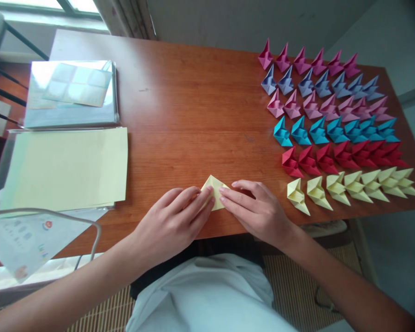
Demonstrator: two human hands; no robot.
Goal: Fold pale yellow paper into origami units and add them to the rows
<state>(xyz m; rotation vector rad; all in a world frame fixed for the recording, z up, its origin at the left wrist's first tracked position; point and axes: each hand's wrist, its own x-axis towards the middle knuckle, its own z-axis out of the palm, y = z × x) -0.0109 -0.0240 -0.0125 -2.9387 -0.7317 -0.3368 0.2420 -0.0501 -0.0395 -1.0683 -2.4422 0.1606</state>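
As the left hand [174, 214], half-curled, and right hand [259, 207], loosely bent, touch a small pale-yellow folded-paper piece [217, 198] near the middle of the brown wooden table's [193, 106] near edge, step looks like creasing; next move likely needs edges aligned. Piece peaked toward far edge, partly covered. Thumbs hidden: pinched or pressed, can't tell.

right of frame, rows top to bottom: 6 magenta folded-paper figures [300, 62] | 7 lavender figures [306, 85] | 7 pink figures [311, 107] | 7 turquoise figures [318, 133] | 7 red figures [325, 160] | 7 pale-yellow figures [336, 187] | lower centre: 1 folded yellow paper [212, 182] | left of frame: 1 stack of yellow sheets [67, 168], sheet number not discernible
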